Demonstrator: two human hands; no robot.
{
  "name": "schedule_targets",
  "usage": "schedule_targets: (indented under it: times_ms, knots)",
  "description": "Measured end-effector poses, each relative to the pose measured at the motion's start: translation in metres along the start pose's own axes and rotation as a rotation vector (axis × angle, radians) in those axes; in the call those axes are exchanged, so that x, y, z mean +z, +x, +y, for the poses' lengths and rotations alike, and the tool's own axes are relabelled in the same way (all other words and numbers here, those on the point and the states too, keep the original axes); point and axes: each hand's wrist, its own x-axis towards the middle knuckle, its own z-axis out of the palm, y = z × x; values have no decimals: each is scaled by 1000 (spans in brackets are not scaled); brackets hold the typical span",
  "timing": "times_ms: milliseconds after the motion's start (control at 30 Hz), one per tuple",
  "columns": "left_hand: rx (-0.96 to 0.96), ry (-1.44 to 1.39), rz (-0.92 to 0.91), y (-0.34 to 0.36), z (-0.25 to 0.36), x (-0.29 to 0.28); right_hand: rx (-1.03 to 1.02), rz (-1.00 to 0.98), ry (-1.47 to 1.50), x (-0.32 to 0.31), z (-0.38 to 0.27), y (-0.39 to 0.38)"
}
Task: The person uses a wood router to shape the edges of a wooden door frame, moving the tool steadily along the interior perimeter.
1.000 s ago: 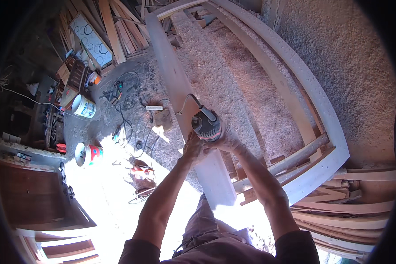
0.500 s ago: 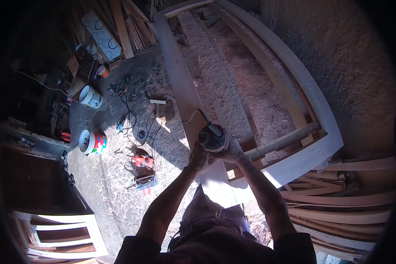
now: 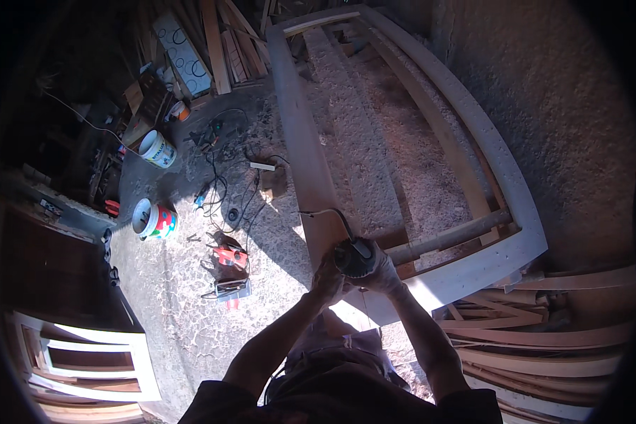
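Note:
Both my hands are closed round a corded power tool [image 3: 353,258] with a dark, ribbed, round top. My left hand [image 3: 328,280] grips its left side and my right hand [image 3: 384,274] wraps the right side. The tool stands over the near part of the left rail of a large pale wooden frame [image 3: 304,145]; its underside is hidden by the body and my hands. A cord [image 3: 336,212] rises from the top and curves away to the far left. The frame has a curved right side and lies lengthwise in front of me.
Left on the floor are two white buckets [image 3: 157,150], a red power tool [image 3: 230,257] and tangled black cables [image 3: 222,201]. Curved wooden pieces [image 3: 544,339] are stacked at the right, beside a rough wall [image 3: 544,127]. Another slatted wooden frame [image 3: 145,364] lies at the lower left.
Both hands have drawn the power tool toward me along the left rail, nearer the frame's near end. The whole view has shifted slightly. My grip looks the same.

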Motion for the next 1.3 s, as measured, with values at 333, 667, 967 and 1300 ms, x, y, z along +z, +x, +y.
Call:
schedule_targets:
  times_ms: [333,667,967,1300]
  knots:
    - [241,370,-14,-29,-96,-34,-111,1,23,1,-2,-49]
    - [318,521,-2,-5,-69,-51,-23,-25,62,12,-6,-9]
    - [-16,-22,-38,13,-16,-41,2,-82,77,14,-2,32]
    - [156,315,-83,52,24,-53,-131,-35,190,11,-9,87]
